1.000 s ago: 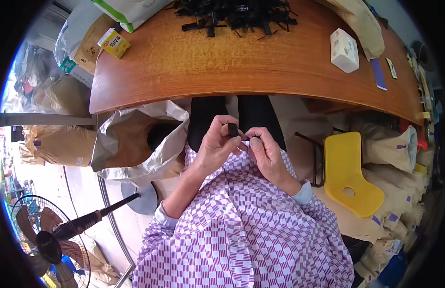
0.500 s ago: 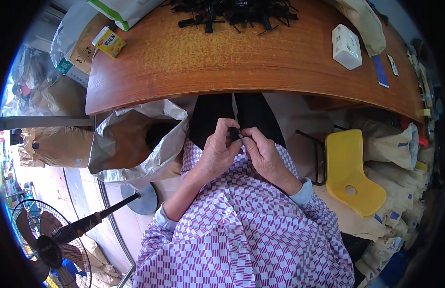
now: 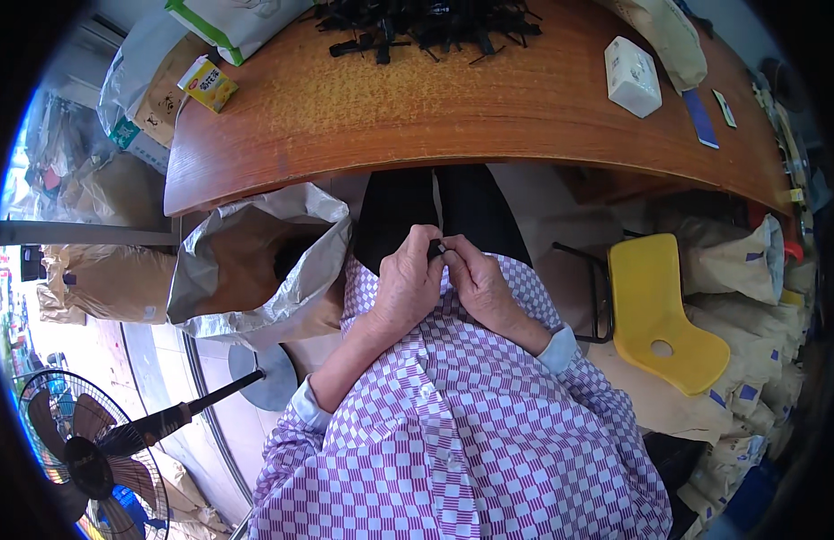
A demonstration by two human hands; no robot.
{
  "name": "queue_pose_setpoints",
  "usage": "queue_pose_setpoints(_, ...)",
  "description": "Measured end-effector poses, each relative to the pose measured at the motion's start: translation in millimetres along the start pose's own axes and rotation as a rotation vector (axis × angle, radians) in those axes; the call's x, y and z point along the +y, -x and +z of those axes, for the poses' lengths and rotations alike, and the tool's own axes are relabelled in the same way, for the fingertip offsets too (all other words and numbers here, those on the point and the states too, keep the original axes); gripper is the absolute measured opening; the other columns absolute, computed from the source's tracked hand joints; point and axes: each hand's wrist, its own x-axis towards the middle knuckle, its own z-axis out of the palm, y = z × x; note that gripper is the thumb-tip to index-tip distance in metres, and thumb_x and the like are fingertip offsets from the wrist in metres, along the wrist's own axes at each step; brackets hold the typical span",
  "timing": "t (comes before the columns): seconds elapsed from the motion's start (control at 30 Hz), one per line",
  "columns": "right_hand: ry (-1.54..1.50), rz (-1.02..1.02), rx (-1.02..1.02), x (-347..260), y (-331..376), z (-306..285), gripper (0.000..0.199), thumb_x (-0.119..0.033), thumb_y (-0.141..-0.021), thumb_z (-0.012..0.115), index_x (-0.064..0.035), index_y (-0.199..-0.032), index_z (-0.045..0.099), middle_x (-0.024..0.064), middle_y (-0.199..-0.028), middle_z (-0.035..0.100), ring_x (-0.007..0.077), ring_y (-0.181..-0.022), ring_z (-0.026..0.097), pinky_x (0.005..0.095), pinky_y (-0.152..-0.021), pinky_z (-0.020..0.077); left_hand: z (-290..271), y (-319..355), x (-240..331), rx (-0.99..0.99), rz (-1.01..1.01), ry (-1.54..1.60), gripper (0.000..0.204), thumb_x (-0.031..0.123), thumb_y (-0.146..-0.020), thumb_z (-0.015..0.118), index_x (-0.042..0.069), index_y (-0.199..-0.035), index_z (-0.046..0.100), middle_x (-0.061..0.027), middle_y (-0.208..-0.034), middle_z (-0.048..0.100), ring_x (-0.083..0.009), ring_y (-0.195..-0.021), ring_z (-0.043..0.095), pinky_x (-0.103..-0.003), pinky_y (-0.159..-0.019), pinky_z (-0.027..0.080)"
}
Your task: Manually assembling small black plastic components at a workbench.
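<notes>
Above my lap, my left hand (image 3: 408, 281) is closed around a small black piece (image 3: 436, 249), its fingers curled and thumb pressed in. The fingertips of my right hand (image 3: 478, 283) pinch together against the same piece from the other side. Most of it is covered by my fingers, so its exact kind does not show. A heap of black pieces with thin strap-like ends (image 3: 426, 25) lies at the far side of the wooden table (image 3: 345, 117).
An open silver-lined sack (image 3: 255, 310) stands left of my legs. A fan (image 3: 91, 463) is at the lower left, a yellow chair (image 3: 651, 301) at the right. A yellow box (image 3: 208, 85) and a white tissue pack (image 3: 633, 77) sit on the table. Paper sacks (image 3: 750, 360) line the right.
My hands have drawn closer together around the black piece, and less of it shows between the fingertips. The view has shifted slightly.
</notes>
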Motion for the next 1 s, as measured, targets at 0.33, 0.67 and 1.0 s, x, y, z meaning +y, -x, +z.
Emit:
queue_pose_setpoints(0.33,-0.239,0.041,0.084,-10,-6,-2,0.02,-0.014,-0.097,0.046,-0.0021,-0.112,0.051,-0.0002,-0.072,0.055,0.0025,-0.054,0.043,0.0171,-0.048,0.0344,-18,-4,-2,-0.096,-0.339,1.284,0.021,0.003,-0.091,0.046,0.009,-0.111,0.042,-0.0068,-0.093,0.056,-0.0092,-0.067,0.052,-0.019,-0.059,0.042)
queue_pose_setpoints(0.67,-0.741,0.222,-0.031,3,-9,-24,0.018,-0.017,-0.09,0.061,-0.0075,-0.105,0.055,-0.0035,-0.08,0.058,-0.0006,-0.056,0.044,0.013,-0.045,0.031,-16,-1,4,-0.316,-0.491,1.355,0.043,0.016,-0.096,0.048,0.01,-0.138,0.037,-0.0014,-0.091,0.056,-0.0101,-0.064,0.051,-0.019,-0.059,0.043)
queue_pose_setpoints(1.0,-0.504,0.251,-0.175,9,-11,-34,0.023,-0.022,-0.087,0.066,-0.0046,-0.099,0.057,-0.0024,-0.085,0.054,0.0042,-0.077,0.053,0.0174,-0.068,0.0463,-11,5,-4,-0.417,-0.295,1.034,0.042,0.014,-0.094,0.051,0.009,-0.135,0.041,-0.0053,-0.093,0.058,-0.0089,-0.071,0.056,-0.019,-0.06,0.046)
